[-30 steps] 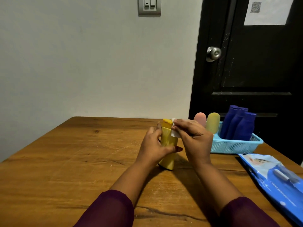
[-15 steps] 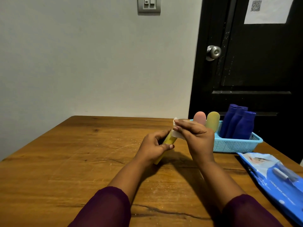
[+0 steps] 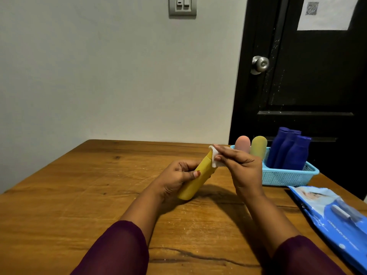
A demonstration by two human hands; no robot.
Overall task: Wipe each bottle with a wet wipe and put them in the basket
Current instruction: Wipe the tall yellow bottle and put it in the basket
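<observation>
Here, two grips work one yellow bottle [image 3: 195,181] just above the tabletop [image 3: 79,195].
The left grip [image 3: 176,175] is curled round the lower body of the yellow bottle, holding it tilted with its top end raised toward the right grip [image 3: 242,165], whose fingers pinch a white wet wipe [image 3: 215,162] against that top end. Just beyond the right grip and to its right, the light-blue basket [image 3: 286,177] holds three blue bottles [image 3: 288,151], a pink bottle [image 3: 242,142] and a yellow-green bottle [image 3: 258,144]. A blue pack of wipes [image 3: 333,213] lies right of the right grip, nearer the person.
</observation>
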